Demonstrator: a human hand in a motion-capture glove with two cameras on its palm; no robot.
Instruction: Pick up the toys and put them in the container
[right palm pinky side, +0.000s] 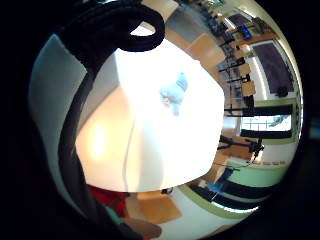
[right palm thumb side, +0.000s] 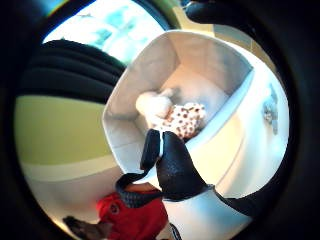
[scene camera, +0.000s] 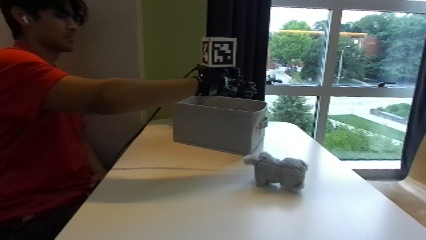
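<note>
A grey fabric container (scene camera: 214, 127) stands at the far end of the white table (scene camera: 186, 200). My gloved right hand (scene camera: 225, 82) hovers just above its rim, fingers relaxed and holding nothing. Looking down from the thumb side, a white plush toy (right palm thumb side: 151, 105) and a spotted plush toy (right palm thumb side: 187, 119) lie on the floor of the container (right palm thumb side: 205, 55), with a gloved thumb (right palm thumb side: 172, 167) in front of them. A grey plush animal (scene camera: 277, 172) stands on the table in front of the container, apart from my hand. It also shows as a pale shape, the plush animal (right palm pinky side: 174, 92), on the tabletop.
A large window (scene camera: 346, 75) and a dark curtain (scene camera: 236, 30) stand behind the table's far edge. My outstretched arm (scene camera: 120, 92) crosses above the table's left side. The table's right edge (scene camera: 373, 190) drops to the floor by the window.
</note>
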